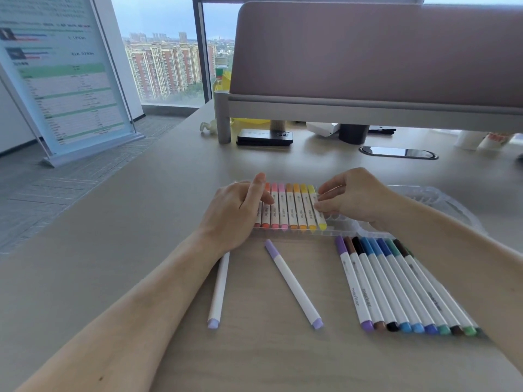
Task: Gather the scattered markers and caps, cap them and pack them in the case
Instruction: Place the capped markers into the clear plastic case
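Observation:
A clear plastic case (339, 230) lies mid-table with several capped markers (288, 210) in pink, orange and yellow lined up in its left part. My left hand (240, 210) rests on the leftmost markers, fingers bent. With thumb and fingers, my right hand (351, 196) pinches the yellow marker (318, 213) at the row's right end. Two lilac capped markers (293, 284) (219, 290) lie loose in front of the case. A row of several capped markers (402, 290) in purple, brown, black, blue and green lies at the right, partly under my right forearm.
A clear plastic lid or wrap (441, 199) lies behind my right hand. At the back stand a grey partition (368, 52), a black box (264, 137), a cable slot (399, 152) and a bottle (220, 72). A sign board (65, 80) stands on the floor at the left.

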`<state>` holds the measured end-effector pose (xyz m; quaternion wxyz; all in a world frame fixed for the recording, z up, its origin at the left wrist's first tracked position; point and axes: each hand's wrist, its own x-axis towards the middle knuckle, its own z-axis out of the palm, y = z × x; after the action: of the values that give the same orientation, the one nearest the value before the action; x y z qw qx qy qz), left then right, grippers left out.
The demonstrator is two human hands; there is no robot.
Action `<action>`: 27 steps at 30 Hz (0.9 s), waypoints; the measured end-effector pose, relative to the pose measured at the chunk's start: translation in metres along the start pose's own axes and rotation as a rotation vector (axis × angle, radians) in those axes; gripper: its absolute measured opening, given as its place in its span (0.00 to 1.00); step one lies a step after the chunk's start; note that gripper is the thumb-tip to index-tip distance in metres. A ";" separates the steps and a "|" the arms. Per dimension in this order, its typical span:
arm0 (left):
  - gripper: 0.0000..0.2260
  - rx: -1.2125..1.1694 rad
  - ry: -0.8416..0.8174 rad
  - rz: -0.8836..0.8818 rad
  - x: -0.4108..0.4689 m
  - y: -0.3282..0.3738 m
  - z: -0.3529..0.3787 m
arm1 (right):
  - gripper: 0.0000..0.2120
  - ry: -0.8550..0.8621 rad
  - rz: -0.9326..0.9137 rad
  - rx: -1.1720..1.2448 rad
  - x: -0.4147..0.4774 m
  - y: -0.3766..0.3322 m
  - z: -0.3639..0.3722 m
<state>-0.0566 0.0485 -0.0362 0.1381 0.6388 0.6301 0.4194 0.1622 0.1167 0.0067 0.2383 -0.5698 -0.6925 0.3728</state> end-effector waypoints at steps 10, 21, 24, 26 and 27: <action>0.30 -0.023 -0.003 -0.018 0.000 0.000 -0.002 | 0.11 0.002 -0.090 -0.057 -0.001 0.007 0.000; 0.30 -0.013 -0.014 -0.015 -0.001 0.002 -0.003 | 0.17 -0.263 -0.258 -0.082 -0.019 0.011 -0.015; 0.30 -0.008 -0.008 -0.018 -0.001 0.002 -0.003 | 0.19 -0.222 -0.317 -0.173 -0.015 0.017 -0.010; 0.30 -0.013 -0.006 -0.017 -0.001 0.001 -0.004 | 0.21 -0.193 -0.341 -0.294 -0.013 0.019 -0.008; 0.31 -0.016 -0.011 -0.013 -0.001 0.001 -0.004 | 0.20 -0.187 -0.349 -0.322 -0.012 0.019 -0.008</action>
<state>-0.0586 0.0459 -0.0339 0.1497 0.6358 0.6302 0.4199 0.1827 0.1081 -0.0025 0.1399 -0.4351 -0.8500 0.2620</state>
